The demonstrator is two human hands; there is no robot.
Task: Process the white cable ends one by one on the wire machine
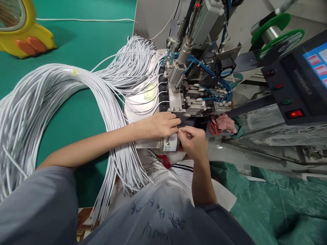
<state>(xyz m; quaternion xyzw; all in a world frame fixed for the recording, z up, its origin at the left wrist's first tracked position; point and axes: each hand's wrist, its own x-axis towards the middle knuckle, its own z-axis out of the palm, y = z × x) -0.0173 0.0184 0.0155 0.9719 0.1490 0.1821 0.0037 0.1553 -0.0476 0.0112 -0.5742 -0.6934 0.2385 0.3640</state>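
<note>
At the front of a soldering-like machine (177, 92), my left hand (160, 125) is closed, its fingertips pinched near the black clamp row. Close beside it, my right hand (192, 139) pinches the thin end of a white cable (180, 130); most of that cable is hidden by the fingers. What the left fingertips hold is hidden too. Several white cables run into the black clamps (164, 89) from the left. Under my left forearm passes a thick bundle of white cables (99, 98). Below the hands sits a clear container with a white label (170, 143).
A yellow duck-shaped object (30, 34) stands on the green mat (84, 37). More white cables (133, 58) lie fanned behind the bundle. To the right are a green spool (281, 35), a control panel (293, 85), red-handled scissors (214, 128) and a pink cloth (224, 122).
</note>
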